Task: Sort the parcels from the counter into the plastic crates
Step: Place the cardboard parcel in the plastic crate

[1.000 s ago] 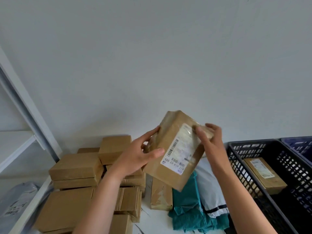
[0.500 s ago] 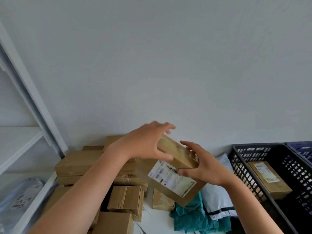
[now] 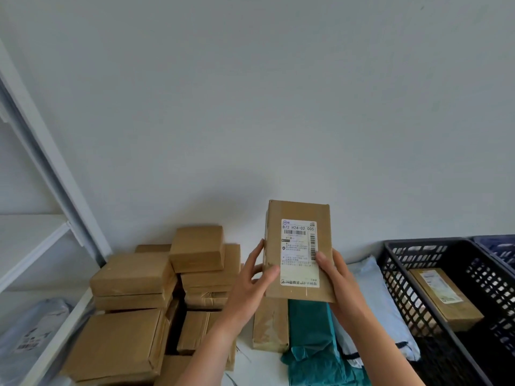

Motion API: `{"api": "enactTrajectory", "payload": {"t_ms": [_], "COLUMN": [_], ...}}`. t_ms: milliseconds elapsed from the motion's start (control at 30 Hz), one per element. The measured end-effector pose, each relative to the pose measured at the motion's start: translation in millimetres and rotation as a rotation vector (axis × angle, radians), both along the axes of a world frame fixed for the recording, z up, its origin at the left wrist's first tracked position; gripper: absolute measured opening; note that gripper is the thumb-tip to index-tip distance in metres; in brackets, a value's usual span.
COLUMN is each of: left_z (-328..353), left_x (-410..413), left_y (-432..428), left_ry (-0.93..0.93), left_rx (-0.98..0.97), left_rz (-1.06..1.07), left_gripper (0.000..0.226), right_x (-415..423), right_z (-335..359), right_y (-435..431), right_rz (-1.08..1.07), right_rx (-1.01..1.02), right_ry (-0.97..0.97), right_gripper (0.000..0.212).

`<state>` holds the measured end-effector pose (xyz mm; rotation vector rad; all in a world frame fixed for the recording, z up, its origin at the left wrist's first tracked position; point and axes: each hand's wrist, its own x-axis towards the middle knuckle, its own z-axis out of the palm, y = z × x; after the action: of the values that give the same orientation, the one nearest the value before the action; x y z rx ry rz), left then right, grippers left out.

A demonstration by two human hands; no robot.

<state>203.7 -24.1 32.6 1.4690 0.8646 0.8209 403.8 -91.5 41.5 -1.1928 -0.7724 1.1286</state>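
Note:
I hold a brown cardboard parcel (image 3: 298, 215) upright in front of me, its white shipping label facing me. My left hand (image 3: 250, 285) grips its left edge, thumb on the front. My right hand (image 3: 335, 280) grips the right edge, thumb on the label. A black plastic crate (image 3: 395, 263) stands at the right with one labelled brown parcel (image 3: 446, 299) inside. A blue crate (image 3: 498, 246) shows at the far right edge. A pile of brown parcels (image 3: 133, 277) lies on the counter at the left.
A teal bag (image 3: 309, 335) and a pale blue mailer (image 3: 370, 288) lie on the counter between the pile and the black crate. A white shelf frame (image 3: 53, 168) stands at the left, with a grey mailer (image 3: 30, 330) on its lower shelf. A plain wall is behind.
The parcel has been turned from tilted and lying flat to upright with the label facing me. My left hand moved from its top to its left edge.

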Motion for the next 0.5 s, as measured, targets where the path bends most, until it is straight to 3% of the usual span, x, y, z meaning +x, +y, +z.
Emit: {"api": "enactTrajectory", "payload": {"t_ms": [167,500], "left_z": [17,87], "left_x": [-15,-40], "left_y": [6,-9], "left_ry": [-0.059,-0.1], "left_rx": [-0.029,0.272], "left_rz": [-0.029,-0.103], "left_gripper": [0.077,0.09], "right_x": [12,9], "right_z": [11,84], "right_y": [-7,-42], "right_rz": [0.245,0.231], "right_rx": [-0.02,0.32], "right_ry": [-0.19,-0.412], "right_gripper": [0.08,0.081]}}
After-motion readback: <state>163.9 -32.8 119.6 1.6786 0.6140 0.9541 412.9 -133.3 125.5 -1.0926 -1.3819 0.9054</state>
